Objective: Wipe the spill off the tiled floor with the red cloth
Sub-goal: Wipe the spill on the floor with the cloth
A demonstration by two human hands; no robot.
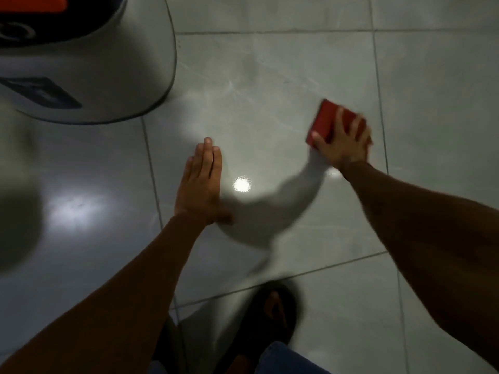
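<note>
A folded red cloth (324,121) lies flat on the grey tiled floor (270,76), right of centre. My right hand (343,145) presses down on it with fingers spread over its near half; the hand and cloth are motion-blurred. My left hand (201,184) rests flat on the floor to the left, fingers straight and together, holding nothing. Between the hands a bright light reflection (241,184) shines on the glossy tile. No distinct spill edge shows; faint streaks cross the tile beyond the hands.
A large white rounded appliance base (108,76) with dark panels and an orange part stands at the upper left, close to my left hand. My foot in a black sandal (270,317) is at the bottom centre. Open tile extends right and beyond.
</note>
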